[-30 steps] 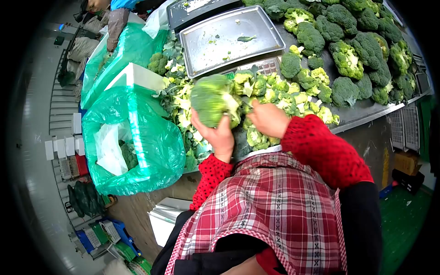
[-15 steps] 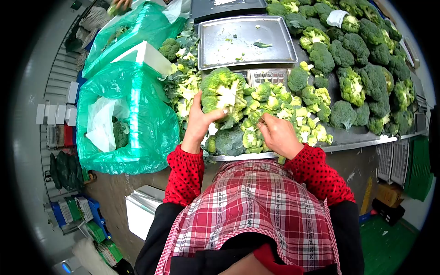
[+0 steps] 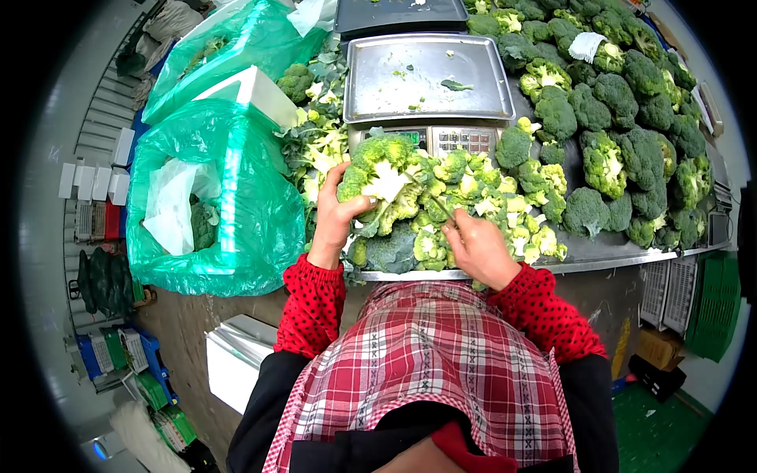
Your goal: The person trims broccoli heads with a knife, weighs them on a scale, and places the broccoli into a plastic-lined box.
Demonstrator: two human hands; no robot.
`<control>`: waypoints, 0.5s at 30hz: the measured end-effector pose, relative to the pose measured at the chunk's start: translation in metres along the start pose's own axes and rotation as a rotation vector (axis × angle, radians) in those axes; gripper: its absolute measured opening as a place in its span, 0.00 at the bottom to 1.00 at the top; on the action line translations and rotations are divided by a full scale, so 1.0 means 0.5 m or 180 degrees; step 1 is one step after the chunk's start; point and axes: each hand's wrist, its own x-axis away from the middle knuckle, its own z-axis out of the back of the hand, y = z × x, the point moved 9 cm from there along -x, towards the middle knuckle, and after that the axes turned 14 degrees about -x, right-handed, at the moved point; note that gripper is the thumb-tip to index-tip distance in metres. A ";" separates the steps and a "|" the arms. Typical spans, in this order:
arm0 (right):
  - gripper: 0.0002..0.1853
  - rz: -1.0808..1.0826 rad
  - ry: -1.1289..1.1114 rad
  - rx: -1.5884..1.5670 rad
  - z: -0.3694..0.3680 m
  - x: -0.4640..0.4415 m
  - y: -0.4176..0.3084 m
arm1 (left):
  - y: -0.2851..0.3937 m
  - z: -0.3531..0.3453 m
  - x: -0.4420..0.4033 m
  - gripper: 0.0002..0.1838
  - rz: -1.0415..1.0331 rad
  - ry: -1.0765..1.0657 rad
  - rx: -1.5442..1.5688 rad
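A large broccoli head (image 3: 377,168), its pale cut stem turned toward the right, is gripped by my left hand (image 3: 334,217) with the thumb across its near side. My right hand (image 3: 478,246) is closed around a small knife (image 3: 439,206); its thin blade points up and left toward the stem, and the handle is hidden in the fingers. Cut broccoli florets (image 3: 516,214) lie heaped beside and beyond my right hand. Below the held head, a darker broccoli head (image 3: 392,251) rests at the table's front edge.
A scale with a steel tray (image 3: 426,98) and keypad (image 3: 465,140) stands beyond the florets. Whole broccoli heads (image 3: 615,102) cover the table's right side. Trimmed leaves and stems (image 3: 325,150) lie left of the scale. At the left are boxes lined with green plastic bags (image 3: 264,209).
The broccoli head has turned slightly in my left hand, showing more of its stem. My right hand has shifted a little, and the knife blade now shows near the stem.
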 end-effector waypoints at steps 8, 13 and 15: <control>0.13 -0.0321 -0.0137 -0.0393 -0.061 0.005 0.006 | 0.030 -0.022 0.021 0.36 -0.0477 0.0444 -0.0578; 0.13 -0.0235 -0.0332 -0.0292 -0.058 -0.036 0.002 | 0.017 -0.010 0.005 0.36 -0.0182 0.0517 -0.0513; 0.13 -0.0438 -0.0316 -0.0620 -0.069 -0.053 0.006 | 0.004 -0.019 0.011 0.36 -0.0235 0.0679 -0.0527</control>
